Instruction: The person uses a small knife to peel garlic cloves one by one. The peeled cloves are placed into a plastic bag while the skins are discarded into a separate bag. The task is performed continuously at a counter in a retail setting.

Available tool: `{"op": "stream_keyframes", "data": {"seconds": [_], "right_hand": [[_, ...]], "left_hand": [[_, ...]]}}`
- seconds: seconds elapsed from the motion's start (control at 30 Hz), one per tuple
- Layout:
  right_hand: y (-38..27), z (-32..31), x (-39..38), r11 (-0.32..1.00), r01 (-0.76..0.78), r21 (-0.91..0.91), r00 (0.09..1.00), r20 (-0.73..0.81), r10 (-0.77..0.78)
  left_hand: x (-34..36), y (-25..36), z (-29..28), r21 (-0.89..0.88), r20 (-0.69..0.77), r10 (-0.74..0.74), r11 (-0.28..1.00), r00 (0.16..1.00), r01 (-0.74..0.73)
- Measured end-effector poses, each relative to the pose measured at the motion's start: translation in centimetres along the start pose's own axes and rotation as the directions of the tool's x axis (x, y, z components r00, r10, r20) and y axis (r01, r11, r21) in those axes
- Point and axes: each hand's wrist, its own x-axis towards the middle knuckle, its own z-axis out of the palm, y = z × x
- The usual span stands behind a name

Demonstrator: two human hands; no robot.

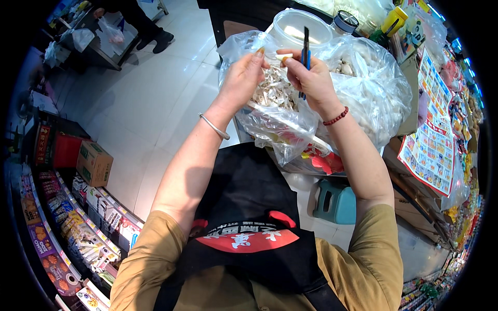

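Observation:
My right hand (315, 83) grips a blue and black utility knife (305, 59), held upright. Between its thumb and forefinger is also a small whitish piece (284, 56), too small to name. My left hand (246, 76) is raised just left of it, fingers curled in toward the thumb; whether anything is in them is hidden. Below both hands lies an open clear plastic bag (282, 132) with a heap of pale brown and white scraps (275, 90). Beside my right wrist, a large clear bag (373, 96) bulges with pale, rounded pieces.
A clear round tub (303, 28) and a dark-lidded jar (345, 22) stand behind the bags. A teal stool (334, 202) sits beneath. Printed sheets (430, 129) hang at right. Left are a cardboard box (94, 163) and shelves of packets (83, 228). Another person's legs (142, 23) show far left.

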Motion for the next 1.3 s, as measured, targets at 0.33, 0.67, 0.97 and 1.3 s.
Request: {"op": "stream_keyframes", "data": {"seconds": [0.33,0.67,0.97,1.3], "right_hand": [[0.8,0.0,0.0,0.985,-0.148,-0.084,0.989,0.008,0.149],[1.8,0.3,0.2,0.881,0.205,-0.426,0.975,0.010,-0.222],[1.0,1.2,0.1,0.994,0.005,-0.113,0.997,-0.070,-0.013],[1.4,0.4,-0.2,0.926,0.118,-0.359,0.989,-0.038,-0.141]], "left_hand": [[-0.5,0.2,1.0,0.276,0.152,0.196,0.933,0.969,-0.232],[0.5,0.1,1.1,0.105,0.172,0.097,0.988,0.980,-0.116],[0.7,-0.6,1.1,0.012,0.148,0.134,0.991,0.980,-0.137],[-0.3,0.7,1.2,0.152,0.090,0.105,0.981,0.990,-0.118]]}}
